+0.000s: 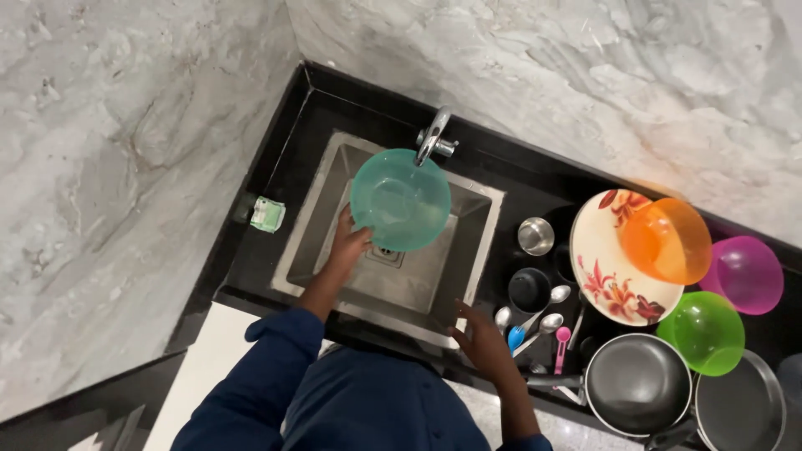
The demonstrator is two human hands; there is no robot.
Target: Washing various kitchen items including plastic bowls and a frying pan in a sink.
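Note:
My left hand [347, 248] grips the lower rim of a translucent teal plastic bowl [401, 200], held tilted over the steel sink [322, 209] just under the chrome tap [434, 136]. My right hand [484, 341] rests flat on the black counter edge at the sink's front right corner, fingers spread, holding nothing. It lies beside several spoons [547, 311].
Right of the sink stand a floral plate [603, 276], orange bowl [667, 240], pink bowl [748, 274], green bowl [703, 331], a steel cup [535, 235], a black cup [530, 290] and two dark pans [637, 384]. A small green sponge holder [267, 215] sits left of the sink. Marble walls enclose the corner.

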